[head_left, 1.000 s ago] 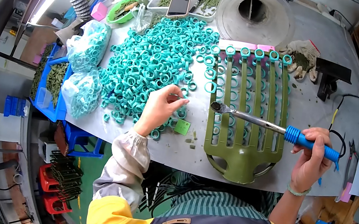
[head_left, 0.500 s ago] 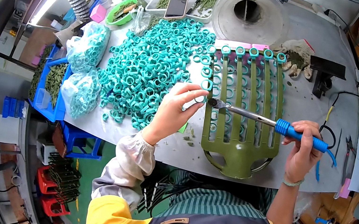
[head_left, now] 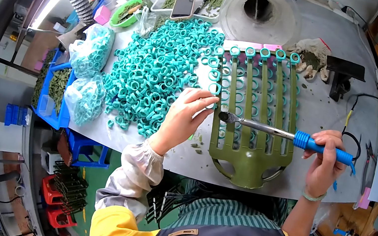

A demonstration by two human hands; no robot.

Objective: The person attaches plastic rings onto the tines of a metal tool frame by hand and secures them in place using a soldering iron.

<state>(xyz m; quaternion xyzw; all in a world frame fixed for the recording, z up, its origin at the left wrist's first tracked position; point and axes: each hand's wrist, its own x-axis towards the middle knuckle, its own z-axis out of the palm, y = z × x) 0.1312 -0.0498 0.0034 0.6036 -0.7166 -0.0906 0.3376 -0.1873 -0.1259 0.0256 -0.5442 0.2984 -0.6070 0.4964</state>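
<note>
My right hand [head_left: 326, 165] is wrapped round the blue handle of a soldering iron [head_left: 268, 128], whose shaft points left. Its dark, broad tip is over the left bar of an olive-green slotted frame [head_left: 247, 165]. At that same bar, the fingertips of my left hand [head_left: 181, 120] pinch a teal ring, mostly hidden by the fingers. Other teal rings sit along the left bar and on the far ends of the frame's bars. More rings show between and beneath the bars. Left of the frame spreads a large heap of teal rings [head_left: 151, 73].
Plastic bags of rings [head_left: 92, 50] and a blue crate [head_left: 56, 110] are on the left. A phone [head_left: 183, 6] leans by clear tubs at the back, beside a round grey hood [head_left: 262, 17]. A glove [head_left: 310, 58] and a black stand [head_left: 343, 77] are at back right.
The soldering iron and my right hand have shifted slightly right and down, taking the tip a little away from my left fingertips. My left hand stays almost in place.
</note>
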